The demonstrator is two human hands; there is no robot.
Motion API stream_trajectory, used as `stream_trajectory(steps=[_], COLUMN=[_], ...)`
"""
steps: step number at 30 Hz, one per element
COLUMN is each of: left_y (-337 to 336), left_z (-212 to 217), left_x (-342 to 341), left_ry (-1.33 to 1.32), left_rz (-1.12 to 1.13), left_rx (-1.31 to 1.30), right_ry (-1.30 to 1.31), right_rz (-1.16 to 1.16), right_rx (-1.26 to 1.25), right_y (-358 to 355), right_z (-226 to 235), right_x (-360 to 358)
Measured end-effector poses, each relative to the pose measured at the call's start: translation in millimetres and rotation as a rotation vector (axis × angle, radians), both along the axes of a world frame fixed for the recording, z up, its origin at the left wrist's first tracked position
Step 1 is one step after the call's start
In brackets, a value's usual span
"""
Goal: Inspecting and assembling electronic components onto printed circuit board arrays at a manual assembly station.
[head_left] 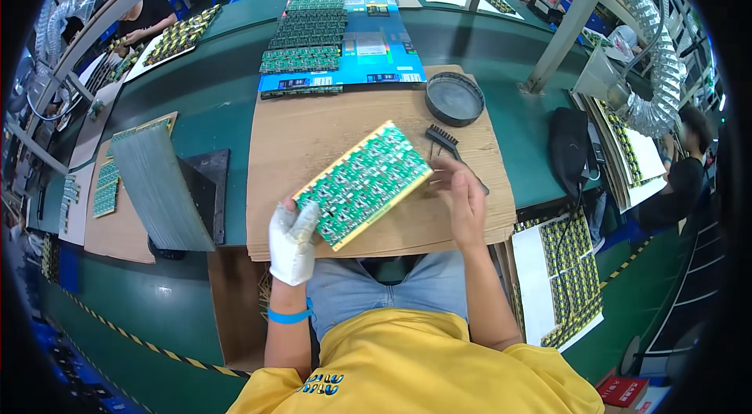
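Observation:
A green circuit board panel point(364, 183) with pale yellow edge strips is tilted above brown cardboard point(274, 155). My left hand point(293, 242), in a white glove with bare fingertips, is closed on its lower left corner. At the panel's right end is my bare right hand point(464, 198), fingers bent at the edge; its fingertips are partly hidden. Right beside these fingers is a black brush point(443, 137), bristles toward the far side, its handle partly behind the hand. Beyond it sits a round black dish point(455, 99).
Stacked green circuit boards point(305, 30) lie on a blue printed sheet point(384, 42) ahead. A grey upright panel point(157, 187) stands at left. A black pouch point(567, 149) and a metal post point(572, 22) are at right, near a ducting hose point(662, 85). Other people sit around the bench.

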State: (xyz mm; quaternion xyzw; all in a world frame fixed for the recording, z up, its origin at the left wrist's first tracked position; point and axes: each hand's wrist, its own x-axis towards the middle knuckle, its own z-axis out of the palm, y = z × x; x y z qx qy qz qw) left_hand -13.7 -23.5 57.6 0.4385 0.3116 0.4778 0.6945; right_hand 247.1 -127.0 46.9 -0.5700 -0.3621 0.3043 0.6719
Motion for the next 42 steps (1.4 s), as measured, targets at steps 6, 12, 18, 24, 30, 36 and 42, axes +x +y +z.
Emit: stream_trajectory(steps=[6, 12, 18, 24, 30, 36, 42], left_y=[18, 19, 6, 0, -2, -3, -5], left_z=[9, 26, 34, 31, 26, 25, 26], left_x=[-13, -4, 18, 24, 22, 20, 21], left_ry=[0.025, -0.042, 0.103, 0.118, 0.082, 0.076, 0.086], left_rz=[-0.011, -0.094, -0.212, -0.210, -0.175, -0.156, -0.141], left_rx=[-0.061, -0.049, 0.085, 0.074, 0.012, 0.030, 0.048], right_ry=[-1.258, -0.801, 0.406, 0.407, 0.381, 0.395, 0.399], right_rz=[-0.295, 0.299, 0.449, 0.437, 0.453, 0.466, 0.471], right_rx=[0.055, 0.154, -0.025, -0.048, -0.050, -0.038, -0.036], right_y=[8, 27, 15, 11, 11, 10, 10], right_z=[51, 44, 39, 27, 25, 26, 23], right_x=[-12, -8, -36, -46, -49, -50, -51])
